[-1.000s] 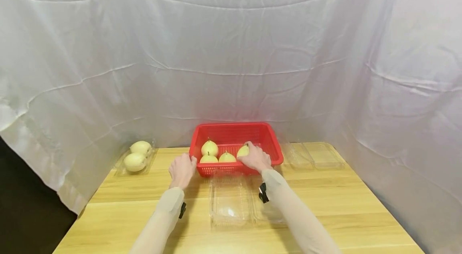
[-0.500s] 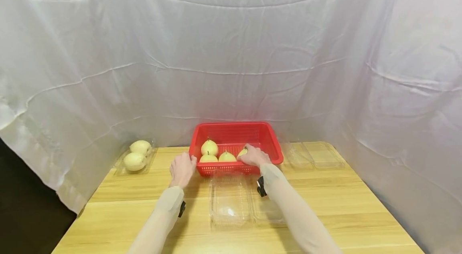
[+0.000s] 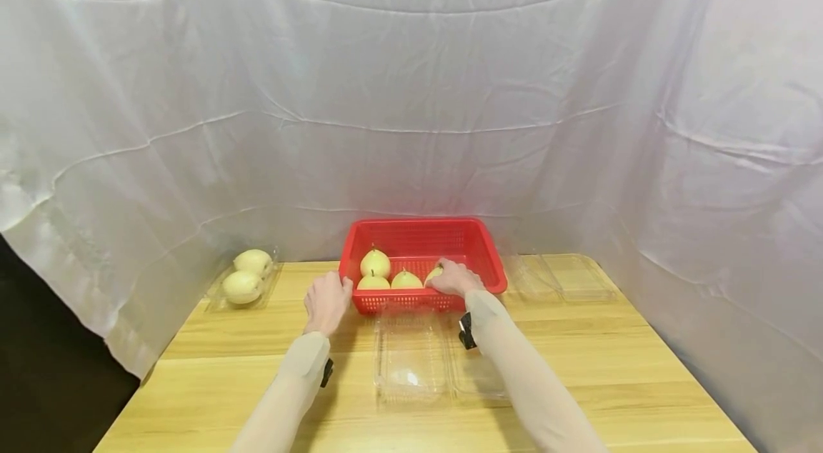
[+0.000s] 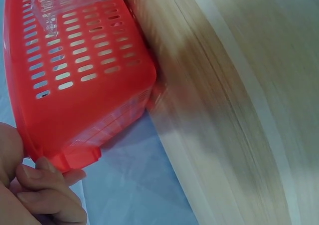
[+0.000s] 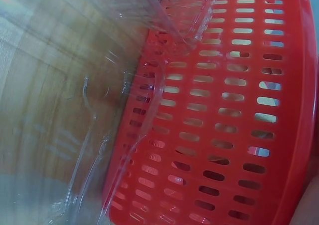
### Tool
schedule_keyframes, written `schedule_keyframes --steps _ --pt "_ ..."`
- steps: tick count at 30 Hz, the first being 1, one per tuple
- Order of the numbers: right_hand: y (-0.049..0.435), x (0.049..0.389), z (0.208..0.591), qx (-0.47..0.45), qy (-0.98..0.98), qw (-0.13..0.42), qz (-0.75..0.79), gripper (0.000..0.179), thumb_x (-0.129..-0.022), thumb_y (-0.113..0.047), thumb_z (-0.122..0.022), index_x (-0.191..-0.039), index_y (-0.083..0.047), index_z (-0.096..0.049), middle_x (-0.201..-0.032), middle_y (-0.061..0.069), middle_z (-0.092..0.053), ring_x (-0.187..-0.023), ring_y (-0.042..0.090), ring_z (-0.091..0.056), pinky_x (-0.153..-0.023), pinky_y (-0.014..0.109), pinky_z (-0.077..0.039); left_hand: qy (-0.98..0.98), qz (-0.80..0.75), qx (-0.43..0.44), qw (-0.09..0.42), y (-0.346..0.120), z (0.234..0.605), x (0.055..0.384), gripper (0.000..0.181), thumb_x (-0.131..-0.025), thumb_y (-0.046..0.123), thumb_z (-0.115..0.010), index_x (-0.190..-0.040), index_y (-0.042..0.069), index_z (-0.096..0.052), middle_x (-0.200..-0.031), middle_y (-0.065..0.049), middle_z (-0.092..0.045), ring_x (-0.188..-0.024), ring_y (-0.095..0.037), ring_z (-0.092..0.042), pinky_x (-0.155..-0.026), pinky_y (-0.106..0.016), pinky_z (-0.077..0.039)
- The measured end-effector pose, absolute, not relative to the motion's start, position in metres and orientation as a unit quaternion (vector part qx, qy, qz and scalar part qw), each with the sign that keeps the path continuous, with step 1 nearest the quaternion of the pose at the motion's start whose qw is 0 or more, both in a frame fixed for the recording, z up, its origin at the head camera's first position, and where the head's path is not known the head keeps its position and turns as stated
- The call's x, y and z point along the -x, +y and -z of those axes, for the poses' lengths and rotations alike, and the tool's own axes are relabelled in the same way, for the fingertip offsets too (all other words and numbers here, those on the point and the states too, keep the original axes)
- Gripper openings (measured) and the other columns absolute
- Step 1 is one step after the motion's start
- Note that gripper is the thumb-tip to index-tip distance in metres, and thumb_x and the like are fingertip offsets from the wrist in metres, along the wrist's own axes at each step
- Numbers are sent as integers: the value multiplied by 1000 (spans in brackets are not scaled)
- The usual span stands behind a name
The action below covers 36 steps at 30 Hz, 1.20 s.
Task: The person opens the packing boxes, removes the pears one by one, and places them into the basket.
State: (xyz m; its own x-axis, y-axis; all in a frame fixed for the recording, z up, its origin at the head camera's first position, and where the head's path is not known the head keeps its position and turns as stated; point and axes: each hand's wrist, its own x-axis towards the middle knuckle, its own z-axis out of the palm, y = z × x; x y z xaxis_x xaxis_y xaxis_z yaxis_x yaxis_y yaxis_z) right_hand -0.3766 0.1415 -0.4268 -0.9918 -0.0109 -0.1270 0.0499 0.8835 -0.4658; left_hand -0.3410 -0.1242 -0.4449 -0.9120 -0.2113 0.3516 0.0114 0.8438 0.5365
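Note:
A red perforated plastic basket (image 3: 416,226) stands at the back of the table. My left hand (image 3: 326,303) grips its left end; in the left wrist view, curled fingers (image 4: 52,195) hold the basket's rim tab (image 4: 77,158). Inside the basket, my right hand (image 3: 455,278) has its fingers round a yellow pear (image 3: 434,274), mostly covered by the hand. Three more pears sit at the basket's left side, one (image 3: 375,264) behind the others. The right wrist view shows mainly the basket's slotted wall (image 5: 294,85); the pear is hidden there.
Before the basket lies an opened clear plastic clamshell (image 3: 411,360), its back edge against the basket's front. Another clear clamshell (image 3: 581,278) lies at the back right. At the far left, two pears (image 3: 241,287) lie in a clear container. Pale curtains (image 3: 411,81) enclose the table (image 3: 225,381).
The right hand has sunk slightly lower over its pear and covers more of it. My left hand keeps its place at the basket's left end.

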Motion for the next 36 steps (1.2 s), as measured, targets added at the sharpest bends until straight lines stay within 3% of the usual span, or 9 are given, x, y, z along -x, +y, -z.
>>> schedule_keyframes --steps 12,18,36 --pt "142 377 425 -20 965 66 253 61 -81 -45 -68 -136 -23 -52 -129 7 -60 -109 29 -56 -98 54 -41 -938 274 -54 205 -123 444 342 30 -93 25 -55 -71 6 -60 -69 -14 -63 -66 -36 -63 -55 -47 -48" --pt "141 377 425 -8 965 65 252 62 -81 -45 -67 -137 -22 -52 -132 5 -59 -115 30 -56 -99 55 -41 -938 272 -56 206 -124 444 340 29 -93 25 -55 -72 5 -61 -70 -16 -63 -66 -37 -63 -55 -48 -48" --pt "142 377 428 -14 963 58 261 40 -80 -43 -69 -113 -23 -59 -113 3 -64 -99 26 -58 -92 52 -44 -937 281 -52 201 -124 446 339 28 -93 25 -56 -72 5 -61 -69 -13 -62 -64 -33 -62 -54 -46 -47"
